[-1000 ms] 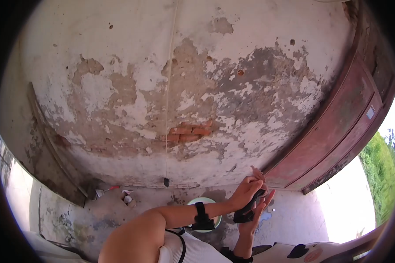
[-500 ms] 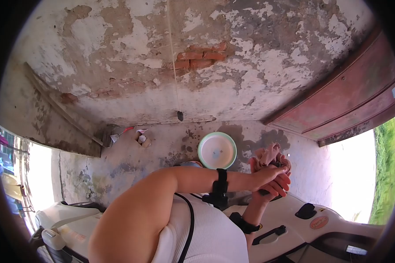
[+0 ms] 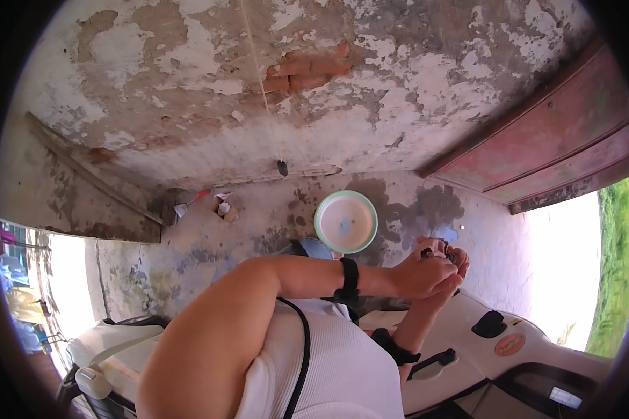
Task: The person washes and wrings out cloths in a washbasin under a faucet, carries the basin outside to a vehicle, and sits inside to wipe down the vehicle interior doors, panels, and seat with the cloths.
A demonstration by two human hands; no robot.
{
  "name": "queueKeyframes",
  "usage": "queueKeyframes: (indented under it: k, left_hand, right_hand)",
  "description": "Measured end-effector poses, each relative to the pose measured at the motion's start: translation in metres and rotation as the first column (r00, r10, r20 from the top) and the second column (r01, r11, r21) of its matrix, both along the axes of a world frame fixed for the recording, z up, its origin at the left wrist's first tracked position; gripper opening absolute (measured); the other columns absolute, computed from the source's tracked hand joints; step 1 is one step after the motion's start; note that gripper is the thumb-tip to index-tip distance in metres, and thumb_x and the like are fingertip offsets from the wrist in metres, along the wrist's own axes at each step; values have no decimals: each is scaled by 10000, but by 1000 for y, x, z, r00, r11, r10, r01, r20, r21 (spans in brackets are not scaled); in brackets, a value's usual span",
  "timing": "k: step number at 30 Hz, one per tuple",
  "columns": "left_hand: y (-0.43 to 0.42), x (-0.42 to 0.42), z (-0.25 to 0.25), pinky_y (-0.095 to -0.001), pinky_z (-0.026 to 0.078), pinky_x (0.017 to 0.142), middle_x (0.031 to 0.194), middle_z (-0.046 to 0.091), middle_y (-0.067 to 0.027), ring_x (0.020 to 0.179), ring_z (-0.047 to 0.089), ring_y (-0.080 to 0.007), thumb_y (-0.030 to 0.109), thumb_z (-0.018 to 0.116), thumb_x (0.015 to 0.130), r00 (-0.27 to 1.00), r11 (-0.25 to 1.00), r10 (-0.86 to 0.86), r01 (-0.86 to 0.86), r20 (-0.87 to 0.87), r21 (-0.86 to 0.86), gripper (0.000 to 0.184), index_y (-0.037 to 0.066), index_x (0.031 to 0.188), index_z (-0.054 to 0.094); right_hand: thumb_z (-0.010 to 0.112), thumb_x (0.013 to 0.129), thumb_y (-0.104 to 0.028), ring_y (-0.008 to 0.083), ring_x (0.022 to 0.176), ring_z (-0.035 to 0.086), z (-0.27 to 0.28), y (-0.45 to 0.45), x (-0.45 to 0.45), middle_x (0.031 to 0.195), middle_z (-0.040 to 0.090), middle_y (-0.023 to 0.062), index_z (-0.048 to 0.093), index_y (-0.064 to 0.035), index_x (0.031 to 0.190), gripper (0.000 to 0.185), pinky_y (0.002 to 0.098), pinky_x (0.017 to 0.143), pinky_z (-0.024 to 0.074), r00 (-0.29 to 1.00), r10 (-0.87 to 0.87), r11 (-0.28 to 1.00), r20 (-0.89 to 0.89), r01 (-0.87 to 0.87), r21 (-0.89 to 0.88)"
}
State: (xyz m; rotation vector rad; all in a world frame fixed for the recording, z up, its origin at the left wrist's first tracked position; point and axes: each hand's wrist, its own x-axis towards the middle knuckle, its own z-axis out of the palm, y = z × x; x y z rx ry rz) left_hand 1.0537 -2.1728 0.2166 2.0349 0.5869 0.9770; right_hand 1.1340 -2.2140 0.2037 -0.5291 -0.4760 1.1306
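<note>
Both hands are together at the right of the head view, over the side of a white vehicle. Between them sits a bunched, wet-looking pinkish-brown cloth [image 3: 432, 246] with dark spots. My left hand [image 3: 423, 278] reaches across from the left, its fingers closed around the cloth. My right hand [image 3: 457, 271] is closed on the cloth's other side, partly hidden behind the left. Black straps circle both forearms. To the left of the hands, a white basin with a green rim [image 3: 319, 234] stands on the floor, holding pale liquid with a bluish patch.
A peeling wall [image 3: 210, 133] with exposed brick rises ahead. A reddish door [image 3: 538, 143] is at the right. The white vehicle [image 3: 468, 314] is close beside my body. Small rubbish [image 3: 225, 211] lies on the floor at left. Dark wet patches [image 3: 430, 206] mark the concrete.
The cloth, which stuck up loosely above the hands, is now bunched smaller between them. My left hand has moved from lying across the right wrist onto the cloth. The view has shifted slightly.
</note>
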Motion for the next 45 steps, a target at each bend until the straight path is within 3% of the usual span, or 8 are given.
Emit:
queueKeyframes:
  k: [6,16,20,25,31,34,37,45]
  left_hand:
    - [17,4,20,-530,306,963,1156,500,-134,1128,395,-378,427,639,769,998,904,63,-56,-2,424,398,112,1007,587]
    - [31,24,-33,-421,470,769,935,567,-115,927,525,-331,255,587,752,998,1000,-23,22,-57,-12,366,73,1066,537]
    - [43,21,-49,-379,471,714,810,588,-98,737,577,-273,198,536,828,996,893,-87,64,-31,-445,265,35,1034,500]
    - [63,9,-63,-340,491,730,872,611,-104,821,613,-175,236,494,905,981,460,97,103,165,-882,278,40,1102,478]
    - [64,-8,-29,-309,483,461,995,600,-98,651,630,-185,555,419,864,850,-474,85,493,520,-729,528,92,1068,569]
    - [52,-3,-40,-323,511,662,1009,591,-86,807,621,-167,525,473,858,752,-403,-444,318,487,-858,505,98,1112,560]
    - [30,7,-21,-278,465,789,980,589,-59,905,573,-131,395,553,857,874,-85,-205,434,442,-897,428,64,1129,550]
    - [19,41,-35,-262,435,850,1048,600,-63,927,551,-118,210,607,840,893,477,-52,416,447,-775,382,55,1174,505]
  right_hand:
    - [287,962,-444,246,1224,404,20,-16,-5,1330,427,67,433,-163,1266,438,428,1021,318,972,-173,971,-158,141,-194]
    - [350,956,-420,201,1277,335,6,-18,-11,1372,389,51,375,-144,1345,478,410,1066,233,894,-86,971,-439,-23,-237]
    - [385,956,-336,211,1277,331,-5,-20,-14,1352,413,35,362,-123,1354,452,413,1056,235,974,-51,927,-220,-36,-374]
    - [416,957,-306,180,999,548,34,-9,-24,1142,548,117,508,-34,1153,348,292,783,461,926,91,786,366,158,-597]
    - [380,971,-345,116,483,435,20,-12,16,674,526,59,527,-38,779,390,213,431,345,997,71,907,-24,-75,-414]
    - [400,966,-345,99,495,460,-7,-8,16,701,534,24,554,-58,841,349,214,429,371,947,273,938,-169,-301,-172]
    - [427,962,-354,71,509,528,-6,0,-15,624,552,6,557,-42,775,387,199,430,394,843,-437,679,315,538,-499]
    - [405,967,-367,99,737,559,-38,-29,17,839,578,20,560,-33,962,368,236,638,442,593,-329,700,735,676,-231]
